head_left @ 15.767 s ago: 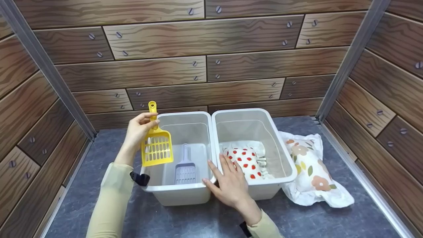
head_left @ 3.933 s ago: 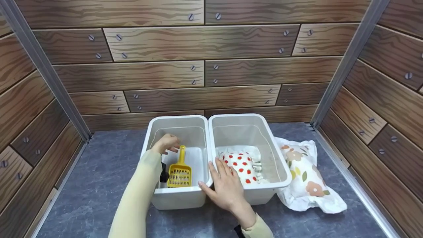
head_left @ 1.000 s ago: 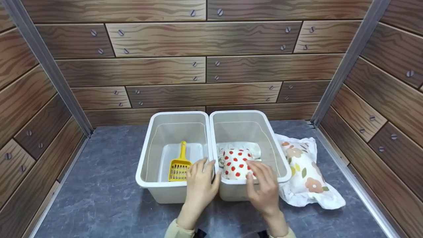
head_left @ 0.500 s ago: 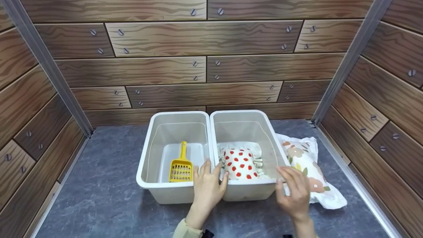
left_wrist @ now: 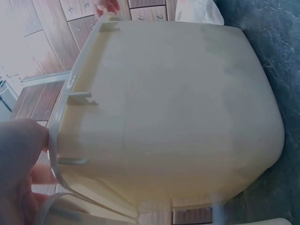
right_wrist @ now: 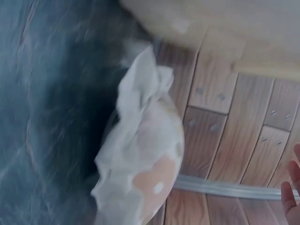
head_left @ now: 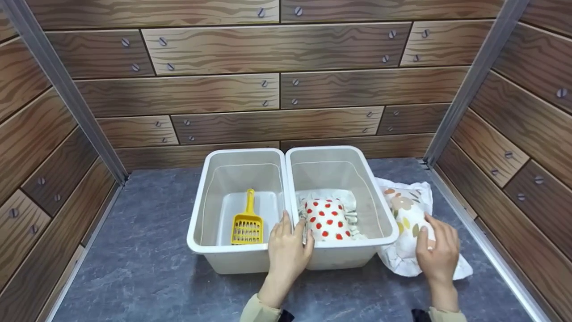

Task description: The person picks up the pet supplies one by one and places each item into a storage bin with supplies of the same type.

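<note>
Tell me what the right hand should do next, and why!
The right hand should probably come down and grip the flowery pillow. The hand hovers over that pillow, holding nothing, and the right wrist view shows a gap between them. The pillow lies beside a bin.

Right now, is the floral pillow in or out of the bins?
Out: the floral pillow lies on the dark tabletop, beside the right bin.
</note>
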Demonstrator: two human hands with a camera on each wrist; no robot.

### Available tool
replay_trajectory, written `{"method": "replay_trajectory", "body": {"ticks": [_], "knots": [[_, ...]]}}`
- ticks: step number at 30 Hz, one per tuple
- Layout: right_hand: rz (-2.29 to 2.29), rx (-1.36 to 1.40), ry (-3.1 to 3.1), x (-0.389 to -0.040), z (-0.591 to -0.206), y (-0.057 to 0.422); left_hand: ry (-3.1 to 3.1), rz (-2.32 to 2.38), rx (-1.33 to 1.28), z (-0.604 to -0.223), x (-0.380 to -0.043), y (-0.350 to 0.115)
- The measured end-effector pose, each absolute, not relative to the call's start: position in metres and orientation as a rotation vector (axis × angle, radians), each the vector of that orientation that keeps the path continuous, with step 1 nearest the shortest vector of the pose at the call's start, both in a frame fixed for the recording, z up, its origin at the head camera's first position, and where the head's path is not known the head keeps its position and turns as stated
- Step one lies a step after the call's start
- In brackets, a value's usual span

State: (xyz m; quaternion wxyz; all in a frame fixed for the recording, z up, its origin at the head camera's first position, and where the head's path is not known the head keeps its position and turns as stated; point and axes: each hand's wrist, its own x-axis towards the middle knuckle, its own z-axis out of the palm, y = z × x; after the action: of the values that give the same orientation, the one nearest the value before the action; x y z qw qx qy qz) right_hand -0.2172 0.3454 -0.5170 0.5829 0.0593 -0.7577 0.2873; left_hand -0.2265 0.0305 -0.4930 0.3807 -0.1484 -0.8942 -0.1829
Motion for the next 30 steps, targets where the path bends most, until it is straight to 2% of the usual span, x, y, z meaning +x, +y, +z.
{"method": "replay_trajectory", "body": {"ticks": [10,30], "knots": [[0.599,0.06,-1.873,-0.229,-0.534,0.372,-2.198,-0.427,-0.408,-0.502,-0.229,0.029],[0.654,-0.002,-2.34,-0.252,-0.539,0.425,-2.094,-0.386,-0.398,-0.513,-0.235,0.032]]}}
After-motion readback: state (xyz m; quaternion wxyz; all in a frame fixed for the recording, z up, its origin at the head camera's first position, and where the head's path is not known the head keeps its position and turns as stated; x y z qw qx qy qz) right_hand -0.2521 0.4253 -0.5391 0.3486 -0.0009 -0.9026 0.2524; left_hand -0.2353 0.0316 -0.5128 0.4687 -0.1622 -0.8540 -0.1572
